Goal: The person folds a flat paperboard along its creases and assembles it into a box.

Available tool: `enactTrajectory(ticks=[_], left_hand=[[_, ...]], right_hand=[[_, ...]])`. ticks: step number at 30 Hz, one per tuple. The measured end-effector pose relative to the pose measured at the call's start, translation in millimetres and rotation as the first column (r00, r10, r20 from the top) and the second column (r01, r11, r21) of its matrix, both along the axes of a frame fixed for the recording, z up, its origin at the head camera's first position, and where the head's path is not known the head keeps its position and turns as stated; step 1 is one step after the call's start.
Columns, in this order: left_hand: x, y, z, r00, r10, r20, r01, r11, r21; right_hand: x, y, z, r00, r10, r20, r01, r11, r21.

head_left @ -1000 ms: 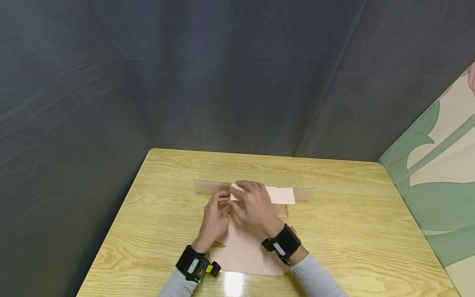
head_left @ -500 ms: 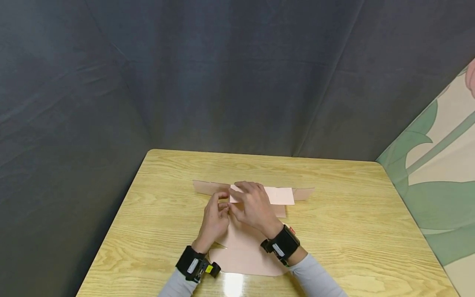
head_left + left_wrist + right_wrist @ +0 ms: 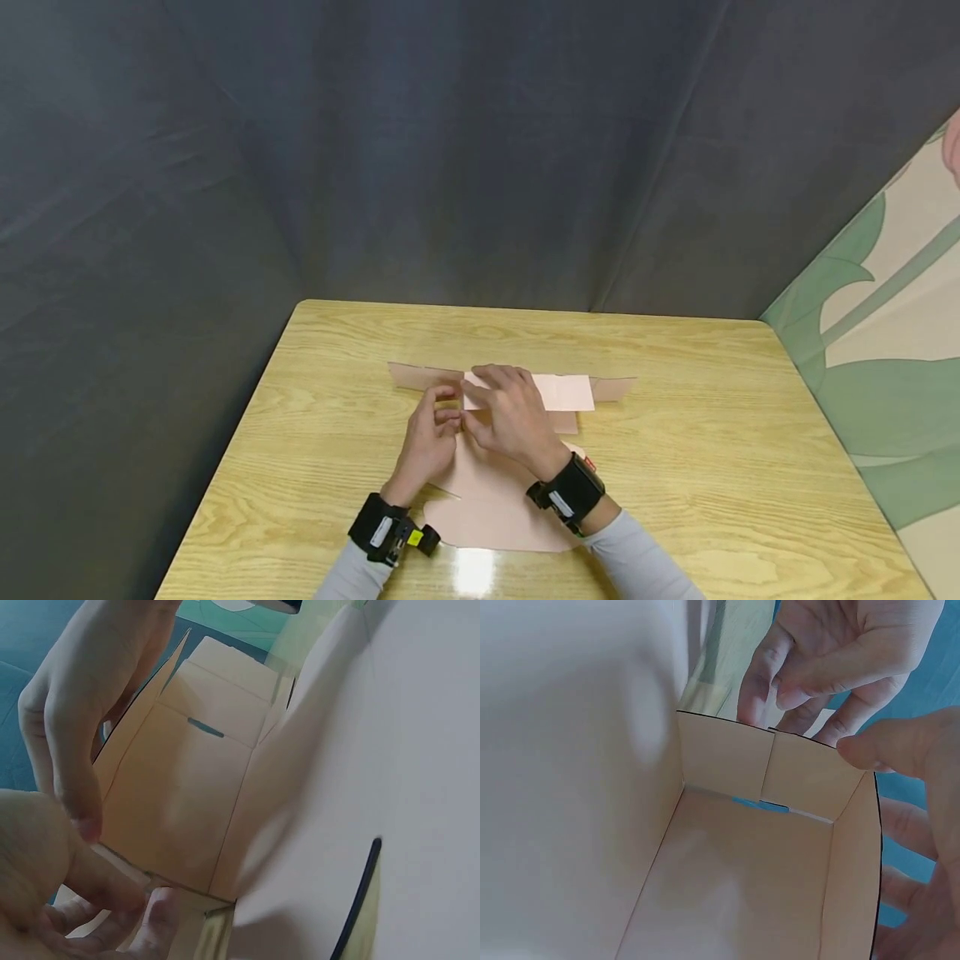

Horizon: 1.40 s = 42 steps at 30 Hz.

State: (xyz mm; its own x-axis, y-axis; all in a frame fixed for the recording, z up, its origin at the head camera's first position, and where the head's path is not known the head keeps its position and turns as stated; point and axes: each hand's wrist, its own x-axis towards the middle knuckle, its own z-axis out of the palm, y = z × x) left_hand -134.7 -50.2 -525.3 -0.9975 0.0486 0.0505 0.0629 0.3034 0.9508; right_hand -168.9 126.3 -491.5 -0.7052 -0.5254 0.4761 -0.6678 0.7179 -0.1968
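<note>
A partly folded, pale pink-brown cardboard box [image 3: 487, 483] lies on the table, its folded-up section at the far side. In the right wrist view, two flaps [image 3: 727, 754] meet at the end wall above a slot in the panel [image 3: 720, 862]. My left hand [image 3: 429, 446] is at the left end, curled fingers and thumb pinching cardboard outside that wall. My right hand [image 3: 517, 417] grips the raised side wall [image 3: 855, 862], thumb at the top corner and fingers along the outer face. In the left wrist view, the left hand's fingers partly hide the flap edge.
The wood-grain table [image 3: 712, 458] extends around the cardboard on every side. Long strips of cardboard [image 3: 615, 389] stick out behind the hands. A dark curtain [image 3: 450, 167] hangs behind, and a floral cloth [image 3: 892, 350] is at the right.
My left hand has shifted slightly left at the box's end. The right hand keeps its grip on the wall, and the cardboard looks nearly the same.
</note>
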Motion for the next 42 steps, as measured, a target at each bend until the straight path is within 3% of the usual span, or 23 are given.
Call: enactTrajectory(ticks=[5, 8, 11, 13, 16, 21, 29, 36, 42], left_hand=[[-2.8, -15.8, 6.4, 0.990, 0.060, -0.127, -0.069, 0.996, -0.065], [-7.9, -30.2, 12.1, 0.955, 0.131, -0.268, -0.167, 0.979, -0.116], [-16.0, -45.3, 15.5, 0.911, 0.169, -0.377, -0.259, 0.944, -0.202], [-21.2, -54.3, 16.8, 0.902, 0.162, -0.400, -0.281, 0.923, -0.261], [-26.7, -64.6, 15.6, 0.919, 0.128, -0.374, -0.262, 0.906, -0.333], [-26.9, -70.0, 13.0, 0.945, 0.112, -0.307, -0.227, 0.901, -0.370], [-21.0, -66.7, 13.0, 0.939, 0.137, -0.316, -0.255, 0.894, -0.368], [-14.9, -64.6, 13.0, 0.952, 0.120, -0.282, -0.223, 0.903, -0.367], [-13.0, -63.3, 15.7, 0.951, 0.110, -0.290, -0.214, 0.909, -0.356]], right_hand=[[-0.1, -0.6, -1.9, 1.000, 0.011, -0.020, -0.011, 1.000, 0.004], [-0.2, -1.3, -2.5, 0.999, 0.018, -0.028, -0.018, 1.000, 0.001], [-0.3, -1.7, -2.7, 1.000, 0.015, -0.028, -0.015, 1.000, 0.006], [0.1, -1.6, -2.6, 1.000, 0.013, -0.027, -0.013, 1.000, 0.008], [1.0, -1.4, -2.9, 1.000, 0.012, -0.026, -0.011, 1.000, 0.008], [2.5, -1.6, -4.1, 0.999, 0.017, -0.028, -0.017, 1.000, -0.001], [2.4, -1.9, -2.5, 0.999, 0.020, -0.038, -0.020, 1.000, -0.010], [0.7, -2.1, -2.3, 0.999, 0.015, -0.030, -0.015, 1.000, -0.002], [-0.6, -0.8, -1.7, 1.000, 0.015, -0.015, -0.015, 1.000, -0.017]])
